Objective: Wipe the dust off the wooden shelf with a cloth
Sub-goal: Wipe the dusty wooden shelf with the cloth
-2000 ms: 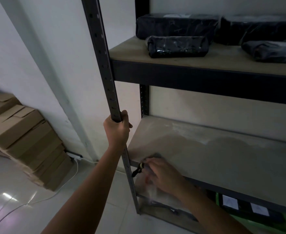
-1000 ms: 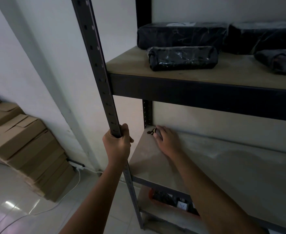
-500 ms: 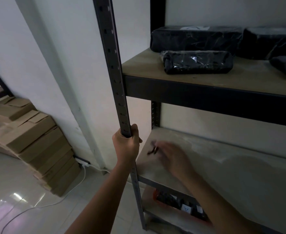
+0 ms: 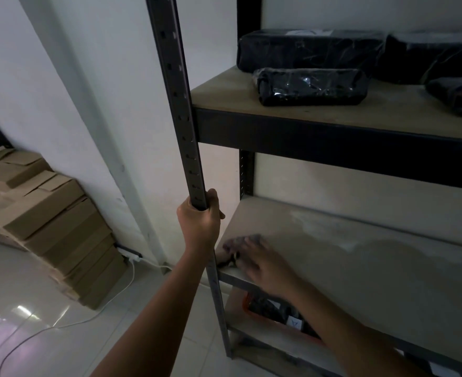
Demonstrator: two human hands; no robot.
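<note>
Two hands are seen: the right hand (image 4: pixel 262 263), blurred, is pressed on a cloth (image 4: pixel 231 257) at the wooden shelf's (image 4: pixel 360 268) front-left corner; the metal post (image 4: pixel 189 148) is gripped by the left hand (image 4: pixel 199 219). Wrapped black packages (image 4: pixel 311 87) lie above.

2 hands (image 4: pixel 199 224), 3 shelf boards (image 4: pixel 360 268), 4 black wrapped packages (image 4: pixel 311 87)

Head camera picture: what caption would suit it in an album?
Left hand grips the metal upright while the right hand sweeps the dusty wooden shelf near its front corner.
</note>
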